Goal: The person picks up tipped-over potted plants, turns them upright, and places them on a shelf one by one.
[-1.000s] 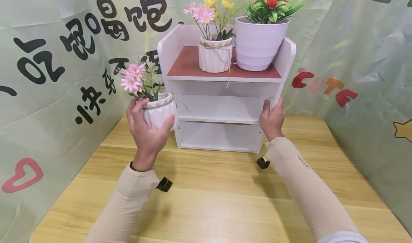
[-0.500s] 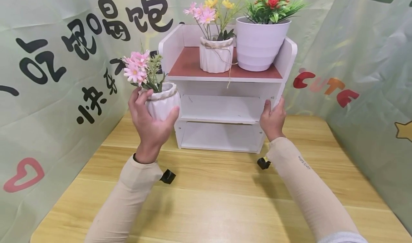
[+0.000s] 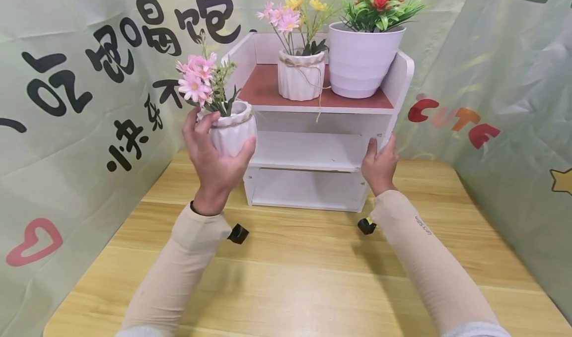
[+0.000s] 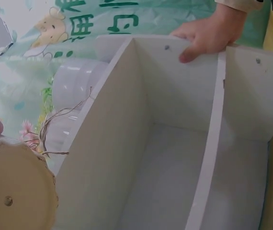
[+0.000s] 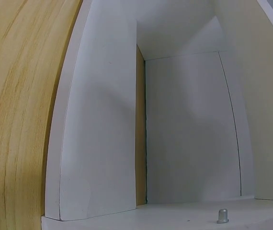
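Note:
My left hand (image 3: 214, 151) grips a small white ribbed flowerpot (image 3: 233, 131) with pink flowers (image 3: 196, 79) and twine round its rim. It is held in the air in front of the shelf's left side. The left wrist view shows the pot's tan underside (image 4: 19, 187) with a small hole. My right hand (image 3: 380, 166) holds the right side panel of the white shelf unit (image 3: 308, 151), thumb on the inner face; the left wrist view shows this right hand (image 4: 213, 33) from across the shelf. In the right wrist view the hand itself is out of sight.
On the red-brown top board (image 3: 256, 86) stand a twine-tied white pot (image 3: 300, 81) of pink and yellow flowers and a larger lilac pot (image 3: 364, 64) with red blooms. The wooden table (image 3: 295, 272) bears the shelf. Printed cloth (image 3: 67, 188) hangs around it. A metal shelf pin (image 5: 222, 215) juts from a panel.
My left hand has lifted the flowerpot upward and slightly to the right, up to about the level of the shelf's top board. The right hand stays on the side panel.

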### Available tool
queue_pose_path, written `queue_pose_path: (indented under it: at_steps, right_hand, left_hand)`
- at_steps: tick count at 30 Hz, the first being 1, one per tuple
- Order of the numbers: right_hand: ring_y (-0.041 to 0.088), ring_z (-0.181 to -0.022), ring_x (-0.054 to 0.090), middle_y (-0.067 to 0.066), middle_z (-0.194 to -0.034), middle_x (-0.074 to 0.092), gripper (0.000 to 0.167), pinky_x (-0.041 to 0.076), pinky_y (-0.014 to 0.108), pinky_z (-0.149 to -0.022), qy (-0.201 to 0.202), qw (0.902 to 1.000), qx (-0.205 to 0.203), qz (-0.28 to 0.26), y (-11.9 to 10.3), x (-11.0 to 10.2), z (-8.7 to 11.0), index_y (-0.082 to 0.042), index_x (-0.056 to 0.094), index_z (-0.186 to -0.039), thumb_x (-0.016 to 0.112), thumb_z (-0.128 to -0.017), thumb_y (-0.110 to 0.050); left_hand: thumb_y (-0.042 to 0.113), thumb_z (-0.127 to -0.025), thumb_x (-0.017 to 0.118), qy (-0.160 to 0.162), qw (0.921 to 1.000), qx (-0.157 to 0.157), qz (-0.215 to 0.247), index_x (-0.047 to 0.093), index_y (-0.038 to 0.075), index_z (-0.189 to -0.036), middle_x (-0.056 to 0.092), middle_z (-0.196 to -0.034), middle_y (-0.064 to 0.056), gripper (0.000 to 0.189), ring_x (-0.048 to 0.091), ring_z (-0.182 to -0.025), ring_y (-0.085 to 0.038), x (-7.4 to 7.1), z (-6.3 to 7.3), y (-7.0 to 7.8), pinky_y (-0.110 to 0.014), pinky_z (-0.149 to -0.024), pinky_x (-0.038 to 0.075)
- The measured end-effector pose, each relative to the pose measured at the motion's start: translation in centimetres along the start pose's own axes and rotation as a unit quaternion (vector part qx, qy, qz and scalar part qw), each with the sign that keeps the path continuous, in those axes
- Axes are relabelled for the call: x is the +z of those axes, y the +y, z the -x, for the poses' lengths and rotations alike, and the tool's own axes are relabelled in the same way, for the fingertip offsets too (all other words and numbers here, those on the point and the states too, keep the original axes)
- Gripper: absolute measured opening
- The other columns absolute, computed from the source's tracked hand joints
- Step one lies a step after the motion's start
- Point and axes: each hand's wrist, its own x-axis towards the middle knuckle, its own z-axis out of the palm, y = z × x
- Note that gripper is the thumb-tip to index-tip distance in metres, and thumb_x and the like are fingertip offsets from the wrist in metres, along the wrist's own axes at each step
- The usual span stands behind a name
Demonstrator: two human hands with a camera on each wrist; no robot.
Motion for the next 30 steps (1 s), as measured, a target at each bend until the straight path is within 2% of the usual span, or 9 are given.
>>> queue_pose_path:
  at_steps: [4, 12, 17, 23, 30]
  right_hand:
    - [0.040, -0.111, 0.057, 0.028, -0.117, 0.056, 0.044, 0.047, 0.054, -0.092, 0.010, 0.9999, -0.004, -0.005, 0.1, 0.1, 0.0, 0.008, 0.040, -0.133, 0.046, -0.102, -0.023]
    - [0.038, -0.115, 0.055, 0.027, -0.121, 0.054, 0.046, 0.046, 0.052, -0.094, -0.003, 1.0000, 0.008, -0.003, 0.3, 0.1, -0.1, 0.005, 0.037, -0.135, 0.044, -0.103, -0.027]
    - [0.039, -0.114, 0.056, 0.028, -0.119, 0.055, 0.046, 0.046, 0.053, -0.094, 0.005, 1.0000, 0.007, -0.004, 0.2, 0.1, -0.1, 0.007, 0.038, -0.135, 0.045, -0.102, -0.025]
    - [0.039, -0.115, 0.056, 0.027, -0.121, 0.055, 0.046, 0.046, 0.053, -0.094, 0.001, 0.9999, 0.013, -0.006, 0.1, 0.0, 0.1, 0.006, 0.038, -0.135, 0.045, -0.103, -0.025]
    - [0.038, -0.114, 0.056, 0.026, -0.121, 0.055, 0.047, 0.047, 0.053, -0.093, -0.007, 0.9999, 0.010, -0.007, 0.1, 0.0, 0.0, 0.006, 0.037, -0.135, 0.044, -0.103, -0.028]
  left_hand:
    - [0.026, -0.068, 0.077, 0.008, 0.9999, 0.011, 0.003, 0.049, 0.012, -0.114, 0.044, -0.131, -0.022, 0.056, 0.045, -0.120, -0.028, 0.5, -0.5, 0.0, -0.046, -0.083, 0.046]
    - [0.024, -0.067, 0.079, 0.031, 0.9986, 0.033, 0.026, 0.049, 0.013, -0.112, 0.041, -0.131, -0.023, 0.056, 0.043, -0.122, -0.028, 1.7, -1.4, 0.0, -0.045, -0.088, 0.046]
    - [0.023, -0.067, 0.079, 0.035, 0.9977, 0.047, 0.034, 0.049, 0.013, -0.113, 0.041, -0.130, -0.024, 0.056, 0.042, -0.122, -0.028, 2.5, -2.0, -0.1, -0.044, -0.089, 0.046]
    - [0.024, -0.067, 0.079, 0.033, 0.9979, 0.048, 0.027, 0.050, 0.013, -0.114, 0.040, -0.130, -0.030, 0.056, 0.040, -0.124, -0.027, 3.3, -2.3, 0.0, -0.044, -0.092, 0.045]
    - [0.028, -0.070, 0.078, 0.021, 0.9989, 0.040, 0.008, 0.050, 0.014, -0.115, 0.040, -0.131, -0.026, 0.055, 0.040, -0.124, -0.022, 4.0, -2.9, 0.1, -0.042, -0.082, 0.049]
